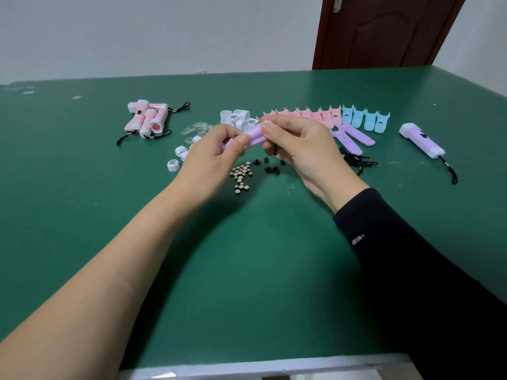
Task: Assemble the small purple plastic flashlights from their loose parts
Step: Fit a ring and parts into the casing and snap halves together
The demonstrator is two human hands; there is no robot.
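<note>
purple flashlight body held between two hands above a table of parts

a person's left hand (216,149) and right hand (299,144) both gripped a purple flashlight body (253,136) just above the green table (247,256), each grip closed on it by thumb and fingertips, the left at the lower end, the right at the upper end. a short black cord (275,150) hung from under the right hand. whether the two shell halves were fully seated could not be told.

the body looked light, stiff and smooth, a thin plastic shell likely to slip under a loose pinch and to flex or pop apart if squeezed across its seam. the safer hold appeared to be along the flat sides, near the ends, leaving the seam free.

beneath the hands lay a cluster of button batteries (241,175) and small black switches (271,165). white caps (236,117) and clear lenses (196,128) sat to the left, pink shells (304,113), blue shells (365,117) and spare purple shells (354,135) behind. one finished purple flashlight (422,141) rested well apart at the right, and finished pink flashlights (146,117) at the far left.
</note>
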